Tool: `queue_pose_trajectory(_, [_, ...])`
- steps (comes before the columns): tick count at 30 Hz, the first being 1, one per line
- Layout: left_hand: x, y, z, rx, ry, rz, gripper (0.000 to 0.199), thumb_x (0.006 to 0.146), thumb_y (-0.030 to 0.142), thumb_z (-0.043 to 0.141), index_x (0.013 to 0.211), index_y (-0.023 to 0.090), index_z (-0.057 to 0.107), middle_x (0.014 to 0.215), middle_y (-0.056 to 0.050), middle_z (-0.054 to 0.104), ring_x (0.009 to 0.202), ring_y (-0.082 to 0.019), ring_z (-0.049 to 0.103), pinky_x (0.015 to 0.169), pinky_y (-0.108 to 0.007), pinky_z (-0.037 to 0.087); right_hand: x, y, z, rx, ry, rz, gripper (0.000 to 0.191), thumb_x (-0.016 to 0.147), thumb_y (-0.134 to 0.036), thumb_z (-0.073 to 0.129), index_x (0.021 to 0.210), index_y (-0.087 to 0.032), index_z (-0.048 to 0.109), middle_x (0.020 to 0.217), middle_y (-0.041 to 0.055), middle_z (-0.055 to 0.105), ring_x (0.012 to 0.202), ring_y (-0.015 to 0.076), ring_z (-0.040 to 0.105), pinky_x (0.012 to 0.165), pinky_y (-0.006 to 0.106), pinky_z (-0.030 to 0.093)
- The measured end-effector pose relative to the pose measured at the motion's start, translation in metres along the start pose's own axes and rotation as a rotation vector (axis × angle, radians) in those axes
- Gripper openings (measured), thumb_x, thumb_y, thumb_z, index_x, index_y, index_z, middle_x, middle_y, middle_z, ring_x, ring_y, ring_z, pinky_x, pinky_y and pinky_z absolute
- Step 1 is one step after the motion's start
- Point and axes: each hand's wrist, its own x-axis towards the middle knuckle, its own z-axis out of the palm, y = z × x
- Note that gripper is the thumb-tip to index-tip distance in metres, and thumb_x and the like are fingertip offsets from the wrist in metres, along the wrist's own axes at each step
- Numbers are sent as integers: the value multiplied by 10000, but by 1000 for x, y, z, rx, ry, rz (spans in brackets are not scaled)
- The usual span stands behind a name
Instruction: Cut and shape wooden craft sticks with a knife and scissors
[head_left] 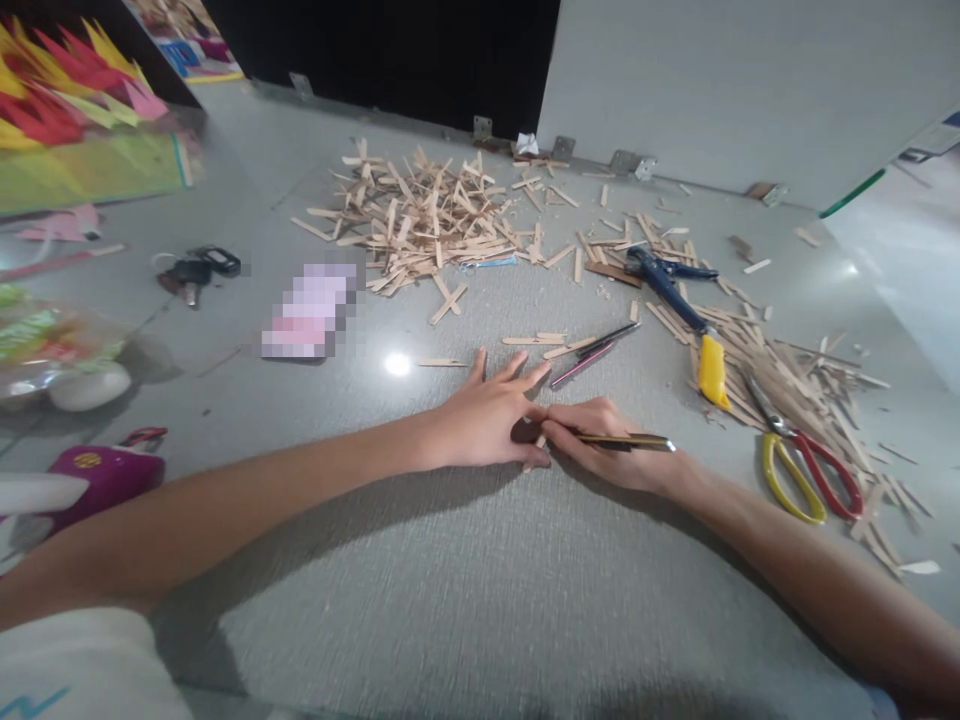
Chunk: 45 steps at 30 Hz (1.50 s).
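My left hand [491, 420] lies on the grey table with several fingers spread. Its thumb and index finger pin down a wooden craft stick [538, 450], mostly covered by the hands. My right hand [600, 440] is closed around a slim dark pen [630, 440]. The pen's tip end is at the stick, by my left index finger; the exact contact is hidden. Just beyond my hands lie a pink pen [581, 366], a black pen [611, 335] and a few loose craft sticks [525, 341].
A heap of craft sticks [427, 220] lies at the back. On the right are blue-handled pliers [667, 285], a yellow cutter [713, 372], scissors [806, 465] and cut strips [810, 390]. A blurred-out phone-like rectangle [311, 312], keys [191, 270] and a purple glue gun [105, 480] are left.
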Motion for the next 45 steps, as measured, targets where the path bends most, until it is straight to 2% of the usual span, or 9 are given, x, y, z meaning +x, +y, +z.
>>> queue_pose_trajectory(6, [-1, -2, 3, -40, 22, 17, 420, 936, 557, 822, 1268, 300, 804, 1836, -99, 123, 1671, -520, -4, 1223, -876, -60, -3, 4, 7, 109, 116, 88, 436, 1128, -288, 465, 703, -207, 522, 576, -59, 539, 491, 69, 462, 539, 232, 366])
queue_pose_trajectory(13, [-1, -4, 4, -65, 25, 26, 396, 939, 561, 816, 1249, 316, 813, 1840, -68, 123, 1674, -509, -34, 1224, -865, -86, -4, 2, 9, 120, 129, 113, 442, 1141, -356, 469, 730, -208, 540, 554, -65, 538, 478, 69, 466, 539, 235, 374])
queue_pose_trajectory(22, [-1, -5, 4, -72, 17, 18, 400, 946, 570, 804, 1245, 305, 813, 1839, -73, 120, 1676, -498, -48, 1233, -850, -95, -6, 8, 14, -4, 175, 27, 393, 1125, -294, 497, 742, -211, 526, 585, -69, 493, 492, 73, 423, 508, 233, 322])
queue_pose_trajectory(28, [-2, -3, 2, -62, 24, 27, 310, 944, 534, 819, 1132, 288, 833, 1837, -55, 160, 1676, -512, -14, 1228, -865, -73, -8, 7, 10, -91, 94, -93, 320, 1163, -299, 423, 936, -184, 615, 717, -28, 590, 576, 97, 488, 552, 241, 353])
queue_pose_trajectory(31, [-3, -1, 1, -60, 23, 16, 316, 943, 519, 825, 1178, 306, 825, 1835, -60, 159, 1675, -512, 4, 1232, -867, -59, -6, 4, 5, -133, 28, -139, 371, 1177, -306, 384, 871, -203, 566, 719, -26, 560, 589, 107, 463, 575, 260, 353])
queue_pose_trajectory(35, [-3, -1, 1, -50, 30, 10, 340, 938, 526, 829, 1215, 330, 816, 1834, -54, 166, 1676, -508, 21, 1231, -872, -53, -4, 1, 1, -154, 10, -179, 400, 1184, -317, 355, 840, -218, 533, 709, -30, 521, 590, 118, 431, 577, 277, 337])
queue_pose_trajectory(42, [-2, -2, 1, -43, 22, -1, 344, 946, 546, 814, 1203, 319, 824, 1838, -43, 158, 1678, -508, 16, 1243, -857, -54, -3, 4, 1, -102, 6, -120, 379, 1165, -292, 408, 830, -207, 564, 681, -41, 524, 556, 103, 404, 569, 269, 325])
queue_pose_trajectory(45, [-1, -3, 3, -52, 26, 16, 369, 946, 574, 803, 1198, 306, 828, 1838, -54, 151, 1673, -520, 0, 1233, -865, -65, -4, 5, 3, -60, 64, -65, 377, 1152, -297, 435, 815, -204, 574, 656, -43, 539, 538, 95, 430, 559, 252, 331])
